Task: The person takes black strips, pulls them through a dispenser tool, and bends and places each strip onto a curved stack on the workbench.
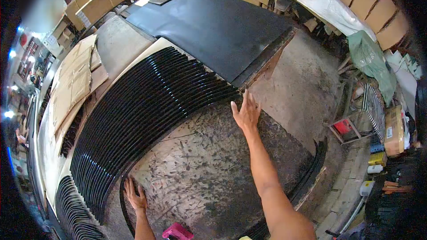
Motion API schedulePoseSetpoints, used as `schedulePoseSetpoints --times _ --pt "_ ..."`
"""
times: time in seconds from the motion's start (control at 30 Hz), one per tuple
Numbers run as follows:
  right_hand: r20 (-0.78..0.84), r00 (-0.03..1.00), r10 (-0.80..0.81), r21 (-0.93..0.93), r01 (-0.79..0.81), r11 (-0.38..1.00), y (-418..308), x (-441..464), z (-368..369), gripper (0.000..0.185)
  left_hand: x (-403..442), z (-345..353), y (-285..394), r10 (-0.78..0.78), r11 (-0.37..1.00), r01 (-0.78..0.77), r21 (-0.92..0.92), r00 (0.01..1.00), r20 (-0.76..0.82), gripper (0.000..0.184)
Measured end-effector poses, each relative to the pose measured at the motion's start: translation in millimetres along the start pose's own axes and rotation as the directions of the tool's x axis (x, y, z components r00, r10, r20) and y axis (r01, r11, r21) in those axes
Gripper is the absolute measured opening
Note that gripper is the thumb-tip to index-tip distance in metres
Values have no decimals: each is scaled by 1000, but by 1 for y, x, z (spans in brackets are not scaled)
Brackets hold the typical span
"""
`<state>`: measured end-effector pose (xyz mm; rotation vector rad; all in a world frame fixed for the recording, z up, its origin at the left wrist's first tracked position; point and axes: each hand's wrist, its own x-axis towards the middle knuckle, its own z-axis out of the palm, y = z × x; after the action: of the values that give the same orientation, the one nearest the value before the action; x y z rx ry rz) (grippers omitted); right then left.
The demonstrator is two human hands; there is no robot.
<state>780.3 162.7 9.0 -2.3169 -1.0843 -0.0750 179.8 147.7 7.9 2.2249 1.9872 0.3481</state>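
Note:
Many glossy black strips (151,93) lie side by side across the table, appearing curved in the wide lens. My left hand (136,197) is low on the left, fingers apart, beside the near end of a strip (122,200) set slightly off from the rest. Whether the fingertips touch that strip I cannot tell. Over by the far right end of the row is my right hand (247,114), its fingers spread and nothing in it. Between the hands shows the worn, black-stained tabletop (191,164). A pink object (178,231) sits at the bottom edge, partly cut off.
A large dark sheet (209,26) covers the table beyond the strips. Flattened cardboard (73,80) lies at the left. More black strips (313,171) run along the table's right edge. A small frame with a red panel (344,128) and a cardboard box (393,131) stand to the right.

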Motion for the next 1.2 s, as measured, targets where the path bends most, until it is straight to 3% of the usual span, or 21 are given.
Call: schedulePoseSetpoints --times 0.03,0.13,0.27,0.33,0.4,0.47,0.53,0.6,0.73,0.87,0.93,1.1,1.2 --pt "51 998 -27 -167 36 985 -5 -6 -8 78 0 2 -4 5 1000 -5 -8 1000 -4 58" --pt "176 978 -111 -250 154 956 -5 -22 -33 81 -1 4 -9 34 999 -34 4 999 -9 58" --pt "219 946 -239 -266 294 918 4 -52 -32 80 0 -1 3 25 1000 -25 15 1000 -14 58" --pt "280 937 -207 -269 283 920 -7 -72 -31 80 -1 -3 3 20 1000 -21 -13 1000 -23 58" --pt "362 915 -177 -293 292 910 -45 -101 -35 81 -3 -12 18 11 995 -5 99 998 -59 56" --pt "445 827 -344 -103 429 897 -91 -139 -31 78 -7 -12 20 -47 990 57 133 996 -78 55" --pt "546 644 -535 129 567 814 -144 -179 -28 73 -22 -1 17 -105 988 124 92 976 -189 50" --pt "462 507 -727 379 628 679 -178 -230 7 68 -56 9 13 -202 971 226 80 951 -232 49" --pt "395 419 -817 495 652 574 -246 -290 49 60 -130 -12 9 -434 899 435 -44 877 -206 50" --pt "448 362 -818 439 708 554 -279 -309 59 54 -189 -35 -21 -414 909 386 -159 881 -227 53" --pt "387 235 -892 537 728 425 -295 -317 64 54 -199 -35 -42 -345 933 310 -181 912 -221 54" --pt "273 16 -962 576 798 177 -351 -347 93 54 -166 -50 -64 -390 916 365 -168 909 -147 57" --pt "295 19 -955 508 843 174 -374 -352 111 54 -138 -49 -87 -366 929 347 -126 912 -186 58"
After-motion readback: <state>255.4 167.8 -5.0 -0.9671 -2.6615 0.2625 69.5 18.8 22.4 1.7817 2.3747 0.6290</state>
